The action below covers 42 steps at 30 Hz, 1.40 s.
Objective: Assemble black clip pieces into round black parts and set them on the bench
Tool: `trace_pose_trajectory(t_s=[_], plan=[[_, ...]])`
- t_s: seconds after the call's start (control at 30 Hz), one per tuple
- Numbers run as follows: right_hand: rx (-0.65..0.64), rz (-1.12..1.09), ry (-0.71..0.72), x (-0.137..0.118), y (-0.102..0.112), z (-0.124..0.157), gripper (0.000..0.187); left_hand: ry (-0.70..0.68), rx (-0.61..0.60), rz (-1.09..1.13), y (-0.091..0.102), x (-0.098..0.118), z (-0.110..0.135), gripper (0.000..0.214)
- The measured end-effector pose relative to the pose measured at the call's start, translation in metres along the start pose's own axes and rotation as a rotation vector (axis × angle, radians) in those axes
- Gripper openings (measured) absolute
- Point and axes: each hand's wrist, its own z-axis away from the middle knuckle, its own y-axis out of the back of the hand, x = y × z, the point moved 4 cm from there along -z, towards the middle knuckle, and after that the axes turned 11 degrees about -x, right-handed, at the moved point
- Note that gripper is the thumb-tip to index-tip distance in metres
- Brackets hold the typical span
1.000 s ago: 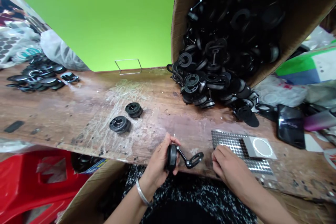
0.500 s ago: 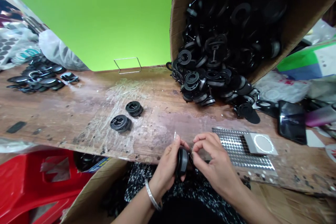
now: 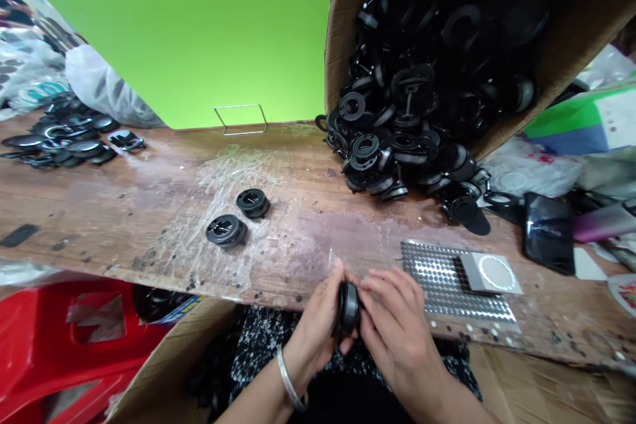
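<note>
Left hand (image 3: pixel 318 321) and right hand (image 3: pixel 392 324) pinch one black disc (image 3: pixel 347 308) between them. Scratched wooden bench (image 3: pixel 149 212) beyond; green wall (image 3: pixel 199 26) behind.

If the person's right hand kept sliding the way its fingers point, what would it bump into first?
The right hand points left, toward the round black plastic part gripped in the left hand. Its fingertips already seem to touch that part, so it meets nothing else first, though depth is hard to judge.

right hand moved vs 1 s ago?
Yes. The right hand went left, off the perforated sheet, onto the black disc in the left hand.
</note>
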Motion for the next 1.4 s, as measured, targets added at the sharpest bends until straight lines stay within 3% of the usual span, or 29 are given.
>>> trace_pose_trajectory(t_s=[0.13, 0.2, 0.27, 0.37, 0.5, 0.8, 1.1, 1.23, 1.4], plan=[[-0.067, -0.098, -0.074, 0.007, 0.005, 0.011, 0.035, 0.02, -0.06, -0.082, -0.002, -0.001, 0.001, 0.049], [-0.133, -0.227, -0.189, 0.025, 0.014, 0.015, 0.027, 0.015, -0.112, -0.106, -0.005, 0.002, 0.001, 0.046], [-0.104, -0.283, -0.353, 0.051, 0.027, 0.022, 0.02, -0.007, -0.14, -0.12, -0.007, 0.005, 0.0, 0.046], [0.011, -0.099, -0.471, 0.087, 0.038, 0.035, 0.011, -0.041, -0.123, -0.125, -0.006, 0.01, -0.003, 0.05], [-0.032, 0.151, -0.412, 0.103, 0.021, 0.042, 0.012, -0.036, -0.121, -0.088, -0.005, 0.009, -0.006, 0.054], [-0.149, 0.361, -0.383, 0.099, 0.007, 0.026, 0.012, -0.049, -0.074, -0.02, -0.004, 0.008, -0.009, 0.053], [-0.094, 0.368, -0.335, 0.097, 0.006, 0.03, 0.01, -0.285, 0.118, -0.063, 0.002, 0.02, -0.004, 0.051], [0.055, 0.227, -0.277, 0.069, 0.019, 0.023, 0.008, -0.337, 0.178, -0.131, 0.007, 0.022, -0.002, 0.053], [0.101, 0.098, -0.14, 0.02, 0.015, 0.004, 0.01, -0.383, 0.215, -0.219, 0.01, 0.021, -0.001, 0.052]])
